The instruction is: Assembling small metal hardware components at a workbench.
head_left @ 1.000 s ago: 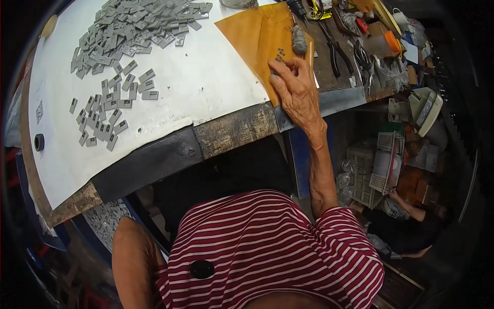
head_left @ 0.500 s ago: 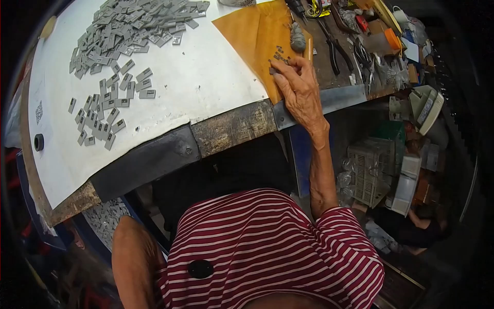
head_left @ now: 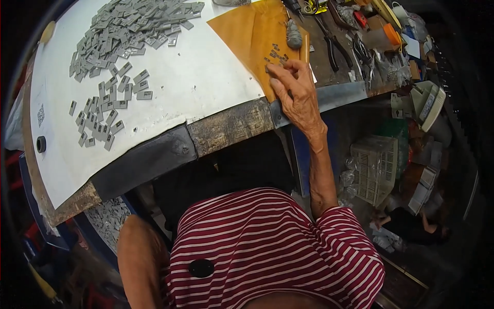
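Pieces [head_left: 274,53], small, flat and dark grey, lie on the smooth orange-brown sheet [head_left: 246,32] beside your right hand [head_left: 298,93], fingers bent. Whether it grasps one cannot be told; your left hand is out of view.

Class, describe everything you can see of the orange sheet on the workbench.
The orange sheet looks thin, smooth and slightly shiny, with faint creases; whether it is paper or plastic is unclear. It lies flat, its left side overlapping the white covering, and narrows toward the bench's front edge. Small dark pieces lie loosely on it, with a grey, lumpy object near its right edge. The right hand covers part of it; contact is unclear.
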A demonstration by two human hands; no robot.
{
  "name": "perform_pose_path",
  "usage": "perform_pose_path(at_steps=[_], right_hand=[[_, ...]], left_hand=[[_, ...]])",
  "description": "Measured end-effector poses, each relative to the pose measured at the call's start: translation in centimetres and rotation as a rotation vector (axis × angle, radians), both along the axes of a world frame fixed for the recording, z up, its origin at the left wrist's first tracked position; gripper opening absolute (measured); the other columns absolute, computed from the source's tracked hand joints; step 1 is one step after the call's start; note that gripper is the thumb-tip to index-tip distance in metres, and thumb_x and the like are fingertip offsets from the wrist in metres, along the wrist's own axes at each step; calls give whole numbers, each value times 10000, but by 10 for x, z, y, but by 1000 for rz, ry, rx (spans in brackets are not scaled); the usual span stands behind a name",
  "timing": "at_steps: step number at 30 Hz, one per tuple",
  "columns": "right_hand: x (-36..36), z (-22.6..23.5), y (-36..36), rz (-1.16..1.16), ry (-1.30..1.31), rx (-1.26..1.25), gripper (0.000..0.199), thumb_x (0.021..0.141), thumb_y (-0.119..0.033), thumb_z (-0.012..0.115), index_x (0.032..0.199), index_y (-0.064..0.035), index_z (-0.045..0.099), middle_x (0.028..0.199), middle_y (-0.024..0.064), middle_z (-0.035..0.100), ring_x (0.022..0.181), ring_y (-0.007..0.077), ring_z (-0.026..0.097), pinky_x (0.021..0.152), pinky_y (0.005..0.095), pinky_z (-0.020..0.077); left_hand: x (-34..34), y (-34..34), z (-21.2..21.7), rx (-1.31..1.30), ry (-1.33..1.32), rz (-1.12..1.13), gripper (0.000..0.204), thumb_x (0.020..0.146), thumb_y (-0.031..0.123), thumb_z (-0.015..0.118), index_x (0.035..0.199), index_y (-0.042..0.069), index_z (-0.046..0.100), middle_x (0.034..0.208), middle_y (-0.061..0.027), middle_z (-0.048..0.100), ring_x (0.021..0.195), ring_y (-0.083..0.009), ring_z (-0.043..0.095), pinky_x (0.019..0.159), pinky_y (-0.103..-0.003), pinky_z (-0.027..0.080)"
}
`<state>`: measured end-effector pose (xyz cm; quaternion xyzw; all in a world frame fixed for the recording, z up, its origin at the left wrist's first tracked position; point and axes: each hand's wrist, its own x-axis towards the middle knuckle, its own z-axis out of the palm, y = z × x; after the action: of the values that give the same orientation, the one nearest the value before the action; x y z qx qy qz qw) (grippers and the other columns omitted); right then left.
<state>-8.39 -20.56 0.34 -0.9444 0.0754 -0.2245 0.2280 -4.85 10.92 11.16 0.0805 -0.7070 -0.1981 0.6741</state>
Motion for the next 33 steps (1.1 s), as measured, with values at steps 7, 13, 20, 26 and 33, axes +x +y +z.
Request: perform_pose_path(at_steps=[7, 13, 20, 26, 33], right_hand=[[-11, -2, -2, -7, 19, -65, 276, 775, -82, 641, 1049, -62, 613, 981, 134, 471, 879, 282, 498, 775, 377, 430], [-13, 3, 3, -10, 69, -150, 306, 803, -165, 627, 1095, -78, 607, 1020, 136, 478, 905, 284, 495, 786, 390, 412], [-16, 3, 5, -8, 160, -250, 352, 821, -231, 610, 1142, -87, 586, 1044, 137, 478, 921, 277, 495, 787, 393, 387], [-16, 5, 7, -4, 158, -244, 368, 833, -252, 597, 1163, -92, 571, 1063, 129, 477, 945, 267, 488, 784, 384, 378], [-5, 10, 12, 13, 227, -356, 421, 836, -270, 589, 1210, -88, 523, 1093, 130, 475, 1008, 267, 470, 787, 388, 374]], left_hand=[[-2, 1, 8, -21, -61, -100, 208, 825, 194, 521, 890, 36, 640, 890, -111, 647, 861, -258, 585, 736, -466, 446], [5, -11, 20, -49, -117, -188, 218, 822, 203, 526, 904, 39, 643, 904, -111, 649, 881, -267, 583, 753, -483, 443], [-1, -3, 16, -85, -178, -286, 231, 817, 214, 533, 920, 42, 647, 920, -111, 651, 905, -278, 581, 774, -503, 438], [1, -23, 26, 37, 21, -115, 140, 792, 123, 481, 737, 41, 580, 758, -118, 591, 742, -273, 576, 683, -452, 437], [15, -66, 1, 123, 288, 220, 103, 764, 24, 538, 678, 3, 591, 664, -130, 603, 558, -231, 599, 525, -343, 440]])
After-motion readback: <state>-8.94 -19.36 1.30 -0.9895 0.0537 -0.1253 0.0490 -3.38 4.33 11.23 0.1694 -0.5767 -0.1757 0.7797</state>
